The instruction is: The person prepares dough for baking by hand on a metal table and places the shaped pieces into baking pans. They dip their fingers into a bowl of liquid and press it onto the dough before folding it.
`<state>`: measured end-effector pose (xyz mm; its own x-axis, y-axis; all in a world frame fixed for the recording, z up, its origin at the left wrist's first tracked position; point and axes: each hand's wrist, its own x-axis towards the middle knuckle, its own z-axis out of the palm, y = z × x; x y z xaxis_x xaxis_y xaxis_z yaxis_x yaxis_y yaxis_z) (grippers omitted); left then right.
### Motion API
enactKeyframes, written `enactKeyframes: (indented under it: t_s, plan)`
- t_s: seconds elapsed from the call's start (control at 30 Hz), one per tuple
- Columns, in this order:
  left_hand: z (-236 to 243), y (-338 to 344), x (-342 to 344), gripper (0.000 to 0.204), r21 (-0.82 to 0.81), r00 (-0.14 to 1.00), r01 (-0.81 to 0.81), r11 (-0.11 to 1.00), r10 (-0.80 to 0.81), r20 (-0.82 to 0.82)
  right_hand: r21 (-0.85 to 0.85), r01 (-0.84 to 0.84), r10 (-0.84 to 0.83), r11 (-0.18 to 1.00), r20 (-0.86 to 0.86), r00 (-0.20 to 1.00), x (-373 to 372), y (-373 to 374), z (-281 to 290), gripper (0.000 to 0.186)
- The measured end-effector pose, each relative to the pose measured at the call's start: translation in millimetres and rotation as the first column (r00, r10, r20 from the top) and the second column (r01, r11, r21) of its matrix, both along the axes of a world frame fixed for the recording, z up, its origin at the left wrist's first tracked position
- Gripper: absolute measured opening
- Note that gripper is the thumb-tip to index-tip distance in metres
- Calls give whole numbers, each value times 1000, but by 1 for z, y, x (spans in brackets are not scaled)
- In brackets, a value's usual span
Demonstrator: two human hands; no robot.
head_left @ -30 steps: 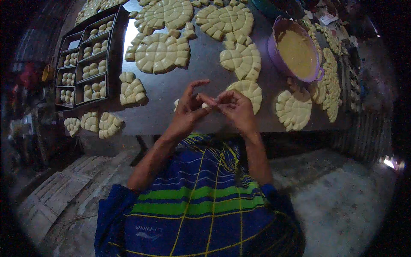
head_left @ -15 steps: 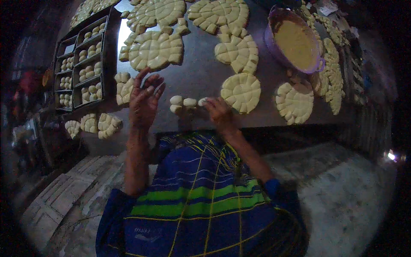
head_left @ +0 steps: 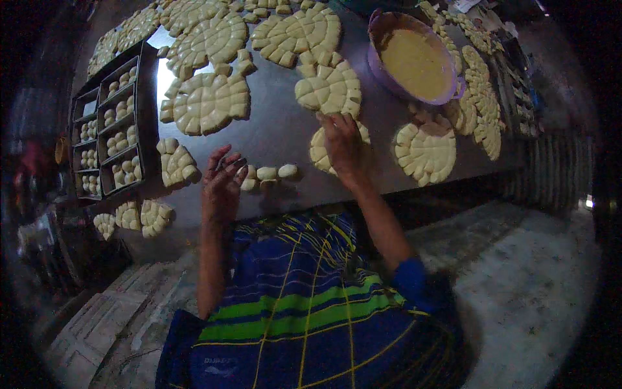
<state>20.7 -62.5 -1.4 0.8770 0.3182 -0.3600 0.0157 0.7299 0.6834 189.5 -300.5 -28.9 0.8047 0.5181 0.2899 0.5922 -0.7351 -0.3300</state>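
Though half-spread, left grip (head_left: 221,185) beside dough (head_left: 266,173)

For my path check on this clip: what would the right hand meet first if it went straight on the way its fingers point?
Probably the cut dough just beyond the right hand; the hand's height is unclear, so it might pass over it.

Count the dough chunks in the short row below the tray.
3: the left chunk, the smallest; the middle chunk; and the right chunk, nearest the left hand. All lie near the front edge of the table. None looks hidden.
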Motion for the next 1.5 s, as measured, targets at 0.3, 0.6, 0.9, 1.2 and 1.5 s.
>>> enactKeyframes:
  t_s: [0.3, 0.6, 0.9, 1.2, 1.5]
  plan:
    - [11, -4, 4, 45, 58, 998, -56, 997, 57, -27, -305, 111, -118, 946, -3, 993, 17, 1, 17, 25]
    - [-4, -25, 2, 45, -9, 992, -73, 997, 72, -99, 520, 201, 439, 831, -833, 337, 34, 6, 27, 16]
    - [23, -89, 65, 62, 210, 985, 152, 966, -132, -109, 707, 299, 606, 641, -705, 367, -55, 18, 28, 36]
    - [56, -114, 112, 72, -24, 917, 328, 945, -324, -231, 649, 111, 495, 753, -669, 554, -19, -26, 35, 39]
    - [74, -159, 127, 30, 955, 975, -175, -241, -180, 133, 792, 231, 510, 566, -556, 656, -11, -43, 37, 31]
